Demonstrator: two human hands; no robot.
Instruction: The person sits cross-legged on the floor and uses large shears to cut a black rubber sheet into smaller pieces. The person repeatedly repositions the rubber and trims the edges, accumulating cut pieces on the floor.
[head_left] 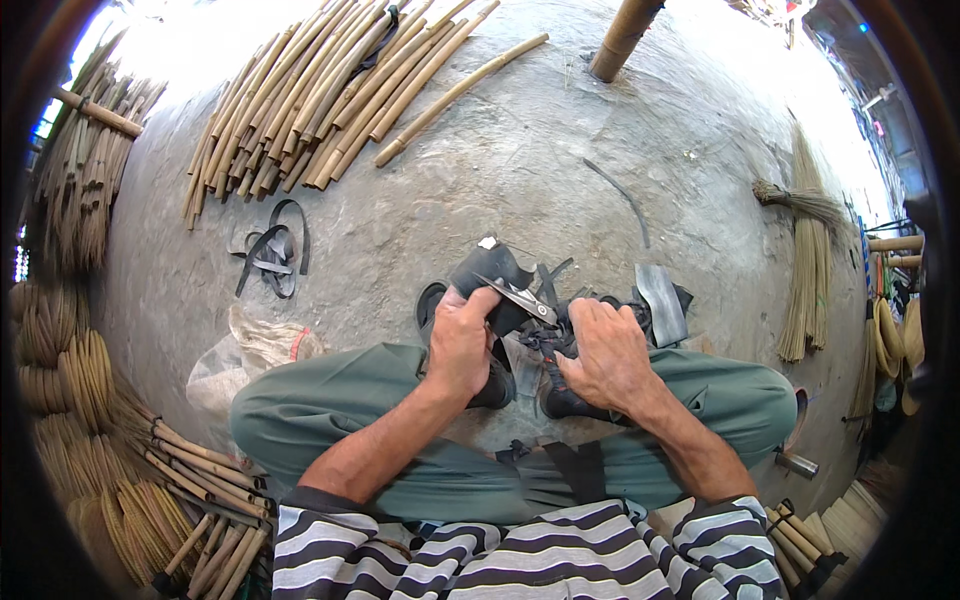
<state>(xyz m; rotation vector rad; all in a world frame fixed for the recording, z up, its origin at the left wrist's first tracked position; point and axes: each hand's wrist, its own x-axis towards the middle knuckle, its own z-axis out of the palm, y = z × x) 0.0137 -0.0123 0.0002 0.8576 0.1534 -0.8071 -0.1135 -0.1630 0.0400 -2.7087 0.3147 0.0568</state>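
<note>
The left hand point(462, 340) grips a black rubber sheet point(488, 270) at twelve o'clock above the knees; the right hand point(605, 350) is closed around scissors point(520, 297) biting into it. Best keep the sheet taut and feed it steadily, fingers away from the blades.

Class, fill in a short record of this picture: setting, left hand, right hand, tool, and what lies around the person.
Setting: person sitting on a grey concrete floor
Left hand: grips a black rubber sheet
Right hand: closed around the scissors' handles
Tool: scissors, blades open at the sheet
Front: bamboo poles, black rubber strips
Right: broom
Left: plastic bag
</note>
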